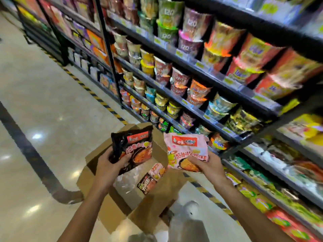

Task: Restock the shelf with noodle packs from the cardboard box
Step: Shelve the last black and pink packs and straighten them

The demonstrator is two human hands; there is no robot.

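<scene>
Two noodle packs were in the hands, one each. The black pack (pixel 133 148) stood nearly upright above the open cardboard box (pixel 148 199), its long axis running top to bottom with the red label strip at the upper end, tipped slightly to the right. The left hand (pixel 109 169) gripped its lower left corner, thumb curled across the front and fingers hidden behind. The pink pack (pixel 187 151) was held just right of the box, near the shelf (pixel 201 112); its printed face was turned up toward the camera, red label at the top, long axis slanting down to the right. The right hand (pixel 208 165) pinched its lower right edge, thumb on the front.

Inside the box two more packs (pixel 150 179) showed, one pink above one dark, leaning together against the box wall. The box flaps stood open on the glossy floor (pixel 43 119). The shelf's four upper tiers held stacked noodle cups (pixel 180 79), too blurred to count.
</scene>
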